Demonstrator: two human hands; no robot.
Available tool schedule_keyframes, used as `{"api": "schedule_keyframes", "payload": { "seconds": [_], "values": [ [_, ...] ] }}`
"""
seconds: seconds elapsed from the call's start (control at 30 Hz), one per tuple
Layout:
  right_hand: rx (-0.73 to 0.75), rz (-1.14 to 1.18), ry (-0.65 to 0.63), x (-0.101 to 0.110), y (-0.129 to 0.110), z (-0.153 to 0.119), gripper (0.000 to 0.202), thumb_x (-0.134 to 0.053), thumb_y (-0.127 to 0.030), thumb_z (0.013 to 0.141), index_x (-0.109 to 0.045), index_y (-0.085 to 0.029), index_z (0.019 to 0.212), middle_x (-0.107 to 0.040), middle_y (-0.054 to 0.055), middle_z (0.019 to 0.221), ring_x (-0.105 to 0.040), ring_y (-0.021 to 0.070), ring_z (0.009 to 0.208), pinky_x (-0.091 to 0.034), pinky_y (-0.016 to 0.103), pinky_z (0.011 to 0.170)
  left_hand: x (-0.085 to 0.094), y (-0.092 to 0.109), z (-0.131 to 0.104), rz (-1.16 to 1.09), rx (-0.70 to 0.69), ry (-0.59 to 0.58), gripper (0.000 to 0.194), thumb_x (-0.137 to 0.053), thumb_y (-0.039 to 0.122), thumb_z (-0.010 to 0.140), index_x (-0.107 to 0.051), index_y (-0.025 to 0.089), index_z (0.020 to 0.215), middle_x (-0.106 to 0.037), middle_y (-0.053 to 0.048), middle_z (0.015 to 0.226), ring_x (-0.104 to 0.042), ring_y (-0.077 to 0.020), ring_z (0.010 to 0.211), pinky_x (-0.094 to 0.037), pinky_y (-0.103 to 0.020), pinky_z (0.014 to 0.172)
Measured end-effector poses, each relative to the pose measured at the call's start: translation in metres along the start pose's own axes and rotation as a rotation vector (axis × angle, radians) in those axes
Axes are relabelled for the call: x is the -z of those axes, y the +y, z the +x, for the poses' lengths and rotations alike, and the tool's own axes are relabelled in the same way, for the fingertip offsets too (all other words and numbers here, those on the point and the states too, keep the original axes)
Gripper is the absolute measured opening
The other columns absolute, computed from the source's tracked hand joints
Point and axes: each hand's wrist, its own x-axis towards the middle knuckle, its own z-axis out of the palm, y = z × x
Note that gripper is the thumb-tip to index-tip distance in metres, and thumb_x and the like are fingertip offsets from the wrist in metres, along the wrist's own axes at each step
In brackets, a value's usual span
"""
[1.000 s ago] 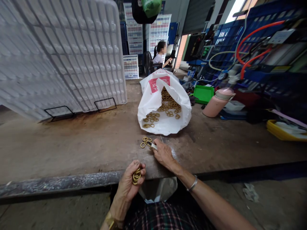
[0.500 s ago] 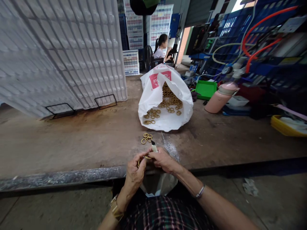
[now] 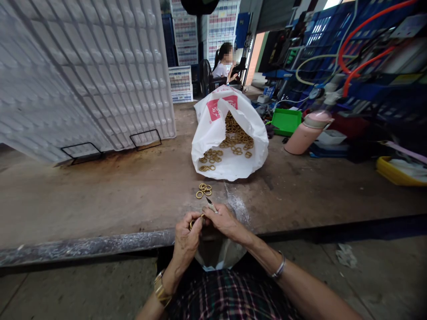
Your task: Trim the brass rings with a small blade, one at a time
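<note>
My left hand [image 3: 187,232] is closed on gold-coloured rings [image 3: 191,225], held between thumb and fingers near the table edge. Touching it from the right is my right hand [image 3: 224,220], its fingers wrapped around a small knife [image 3: 211,205] with a pale handle and a dark pointed tip. That tip points up and to the left, away from me. A ring also shows where the fingertips of both hands meet, partly hidden. Just beyond them, several loose rings [image 3: 203,191] lie in a small cluster on the table. Farther back, a white sack [image 3: 230,171] lies with its mouth towards me, many similar rings inside.
White moulded trays [image 3: 126,80] stand at the left by black wire brackets [image 3: 147,138]. A pink bottle [image 3: 303,138], a green tray [image 3: 286,122] and a yellow basket [image 3: 396,175] sit to the right. A person [image 3: 223,66] sits beyond the table.
My right hand has turned so that the knife's tip leans further left and lower. The fingertips of both hands are closer together around the rings. The loose rings stay put.
</note>
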Motion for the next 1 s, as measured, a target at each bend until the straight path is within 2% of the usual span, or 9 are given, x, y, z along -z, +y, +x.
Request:
{"api": "schedule_keyframes", "payload": {
  "seconds": [0.1,0.17,0.47,0.8,0.9,1.0],
  "values": [
    [0.005,-0.007,0.009,-0.004,0.004,0.002,0.027,-0.043,-0.037,0.08,-0.048,-0.018,0.061,-0.05,-0.005,0.054,-0.042,0.008,0.05,-0.031,0.02,0.048,-0.001,0.002,-0.002,-0.112,0.172,-0.09,0.03,-0.055,0.046,0.075,-0.058,0.017,0.075,-0.048,0.005,0.051,-0.038,-0.007,0.039,-0.03,-0.018,0.037],
    [0.009,-0.022,0.005,-0.006,0.006,0.003,0.027,-0.042,-0.037,0.081,-0.047,-0.018,0.063,-0.051,-0.004,0.054,-0.044,0.0084,0.051,-0.032,0.02,0.048,-0.001,0.002,-0.003,-0.191,0.232,-0.137,0.032,-0.055,0.048,0.075,-0.056,0.017,0.078,-0.049,0.005,0.057,-0.04,-0.0062,0.041,-0.03,-0.017,0.036],
    [0.056,-0.016,-0.044,-0.003,0.005,0.002,0.029,-0.04,-0.036,0.082,-0.048,-0.018,0.061,-0.052,-0.003,0.054,-0.045,0.0087,0.051,-0.033,0.02,0.05,0.001,-0.001,-0.004,-0.369,0.26,-0.196,0.029,-0.056,0.045,0.077,-0.051,0.016,0.077,-0.048,0.005,0.061,-0.04,-0.0038,0.044,-0.029,-0.014,0.036],
    [0.026,0.008,-0.032,-0.002,-0.001,0.0,0.029,-0.038,-0.032,0.083,-0.053,-0.016,0.063,-0.053,-0.002,0.056,-0.046,0.0085,0.051,-0.035,0.019,0.051,0.0,-0.001,-0.006,-0.451,0.283,-0.181,0.029,-0.059,0.044,0.076,-0.051,0.016,0.076,-0.049,0.005,0.059,-0.04,-0.0033,0.043,-0.028,-0.013,0.036],
    [0.06,-0.14,0.051,-0.002,0.003,0.001,0.027,-0.037,-0.029,0.083,-0.054,-0.017,0.065,-0.054,-0.001,0.057,-0.048,0.0097,0.053,-0.035,0.019,0.053,0.0,-0.002,-0.005,-0.431,0.278,-0.16,0.029,-0.059,0.044,0.075,-0.051,0.016,0.076,-0.049,0.006,0.058,-0.04,-0.0035,0.043,-0.028,-0.014,0.036],
    [0.143,-0.457,0.06,-0.001,0.011,-0.002,0.019,-0.04,-0.021,0.08,-0.056,-0.018,0.071,-0.057,-0.001,0.06,-0.048,0.0107,0.054,-0.032,0.02,0.053,0.001,-0.005,-0.004,-0.392,0.251,-0.128,0.03,-0.059,0.045,0.075,-0.049,0.017,0.075,-0.049,0.006,0.057,-0.04,-0.0038,0.042,-0.029,-0.014,0.036]
  ]
}}
